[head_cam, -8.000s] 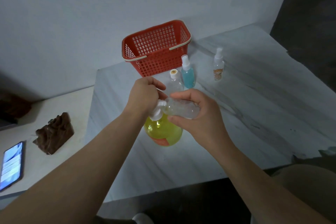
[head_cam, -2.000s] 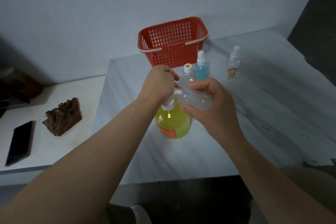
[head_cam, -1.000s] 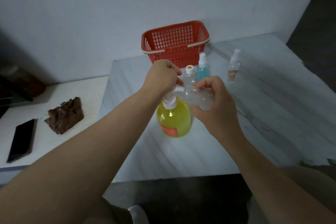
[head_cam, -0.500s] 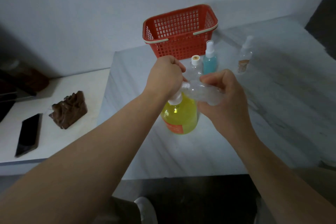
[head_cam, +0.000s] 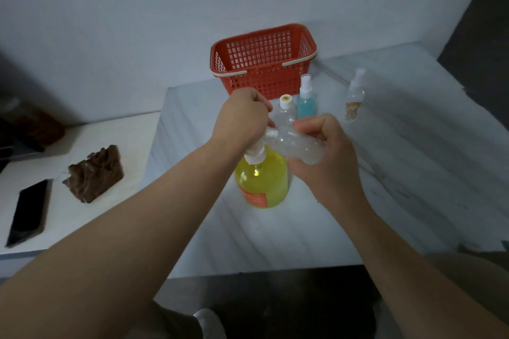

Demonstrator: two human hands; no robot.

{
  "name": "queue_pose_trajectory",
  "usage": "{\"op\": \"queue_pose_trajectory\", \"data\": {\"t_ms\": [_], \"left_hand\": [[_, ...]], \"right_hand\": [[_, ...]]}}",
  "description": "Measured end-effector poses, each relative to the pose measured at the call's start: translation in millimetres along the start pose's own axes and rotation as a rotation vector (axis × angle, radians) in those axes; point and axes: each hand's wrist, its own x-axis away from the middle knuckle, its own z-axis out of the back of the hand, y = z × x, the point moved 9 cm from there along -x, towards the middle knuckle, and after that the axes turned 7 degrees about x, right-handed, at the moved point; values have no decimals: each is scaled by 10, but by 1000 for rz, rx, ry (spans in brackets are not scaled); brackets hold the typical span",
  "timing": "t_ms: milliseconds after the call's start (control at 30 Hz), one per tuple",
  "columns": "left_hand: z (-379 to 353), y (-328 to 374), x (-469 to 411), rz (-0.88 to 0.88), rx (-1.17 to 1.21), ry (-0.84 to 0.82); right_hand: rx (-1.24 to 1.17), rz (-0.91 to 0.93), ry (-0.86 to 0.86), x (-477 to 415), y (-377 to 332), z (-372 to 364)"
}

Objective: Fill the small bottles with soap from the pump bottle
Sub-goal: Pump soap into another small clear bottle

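A pump bottle (head_cam: 263,183) of yellow soap with an orange label stands on the marble table (head_cam: 385,187). My left hand (head_cam: 242,118) is closed over its white pump head. My right hand (head_cam: 322,154) holds a small clear bottle (head_cam: 297,144) on its side, its mouth against the pump spout. Behind my hands stand a clear bottle with a white cap (head_cam: 285,111), a blue spray bottle (head_cam: 306,99) and, further right, a clear spray bottle (head_cam: 355,96).
A red plastic basket (head_cam: 263,60) sits at the back of the table by the wall. On a lower white surface to the left lie a brown carved block (head_cam: 93,173) and a dark phone (head_cam: 29,210).
My hands keep the same hold on the pump head and the small bottle. The view has shifted a little; the phone's screen, lit eight seconds ago, is now dark.
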Motion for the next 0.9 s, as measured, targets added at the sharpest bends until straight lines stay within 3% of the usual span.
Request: {"op": "queue_pose_trajectory", "data": {"t_ms": [367,900], "left_hand": [[3,77,46,-2,-17,-57],[-37,-174,2,74,14,3]], "right_hand": [[34,62,18,10,-88,53],[-24,15,10,32,12,-35]]}}
